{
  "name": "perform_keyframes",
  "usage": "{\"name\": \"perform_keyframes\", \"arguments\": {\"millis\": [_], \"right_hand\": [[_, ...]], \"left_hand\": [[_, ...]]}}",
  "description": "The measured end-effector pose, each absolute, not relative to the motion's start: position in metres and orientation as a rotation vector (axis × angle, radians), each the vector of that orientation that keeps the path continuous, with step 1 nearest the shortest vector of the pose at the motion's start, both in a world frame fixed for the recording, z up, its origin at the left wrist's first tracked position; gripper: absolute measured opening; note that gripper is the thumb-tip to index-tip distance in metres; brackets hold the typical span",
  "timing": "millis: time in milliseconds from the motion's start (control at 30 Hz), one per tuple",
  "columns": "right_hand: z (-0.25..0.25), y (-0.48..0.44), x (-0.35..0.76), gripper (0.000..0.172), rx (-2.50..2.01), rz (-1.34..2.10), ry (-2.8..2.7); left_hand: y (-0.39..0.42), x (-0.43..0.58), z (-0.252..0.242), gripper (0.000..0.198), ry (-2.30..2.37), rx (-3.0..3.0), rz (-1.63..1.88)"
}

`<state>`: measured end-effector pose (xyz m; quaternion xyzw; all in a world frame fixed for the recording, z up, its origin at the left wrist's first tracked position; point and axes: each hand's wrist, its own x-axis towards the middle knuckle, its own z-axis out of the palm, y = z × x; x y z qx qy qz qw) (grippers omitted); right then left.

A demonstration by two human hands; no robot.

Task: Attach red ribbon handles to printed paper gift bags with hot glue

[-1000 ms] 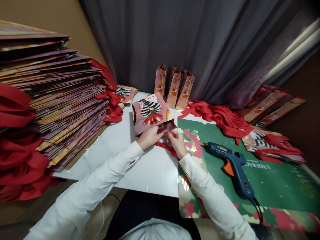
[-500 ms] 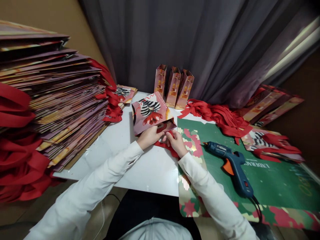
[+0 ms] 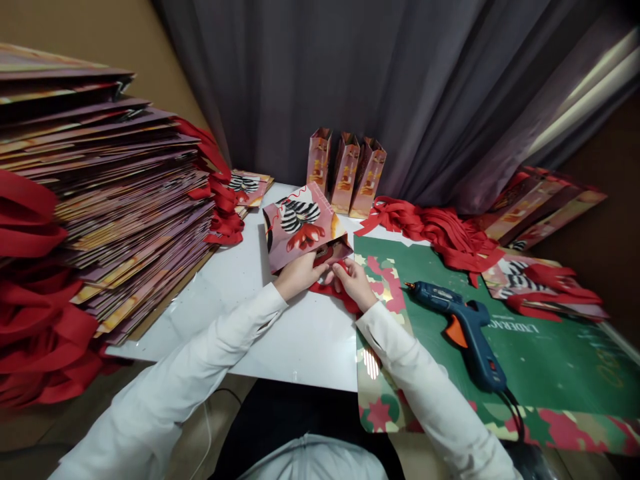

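Observation:
A pink paper bag (image 3: 305,227) with a black-and-white striped bow print lies tilted on the white table, its mouth facing me. My left hand (image 3: 299,275) grips the bag's near edge at the mouth, thumb toward the opening. Just to its right, my right hand (image 3: 356,283) pinches a red ribbon (image 3: 341,268) close to that opening. More of the ribbon hangs beneath my hands onto the table. The fingertips of both hands nearly meet, and what lies exactly between them is partly hidden.
A blue glue gun (image 3: 460,327) lies on a green board (image 3: 540,373) at right. Red ribbons (image 3: 430,227) are heaped behind it. Three upright bags (image 3: 345,173) stand by the curtain. A tall stack of flat bags (image 3: 135,207) and more red ribbons (image 3: 45,320) fill the left.
Both hands stay at the bag's mouth with almost no movement. The right hand's fingers shift very slightly on the ribbon; the view has tilted a touch.

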<state>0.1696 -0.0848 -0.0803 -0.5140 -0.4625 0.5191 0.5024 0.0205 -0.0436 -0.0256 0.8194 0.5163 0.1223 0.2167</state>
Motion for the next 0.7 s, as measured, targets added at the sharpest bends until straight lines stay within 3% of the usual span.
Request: {"name": "perform_keyframes", "arguments": {"millis": [300, 700], "right_hand": [[-0.072, -0.082, 0.172, 0.047, -1.064, 1.281, -1.215], [-0.069, -0.082, 0.177, 0.033, -1.219, 1.176, -1.08]], "left_hand": [[-0.048, 0.02, -0.023, 0.042, 1.357, 2.309, 0.378], [-0.055, 0.02, -0.02, 0.038, 1.215, 2.711, 0.275]]}}
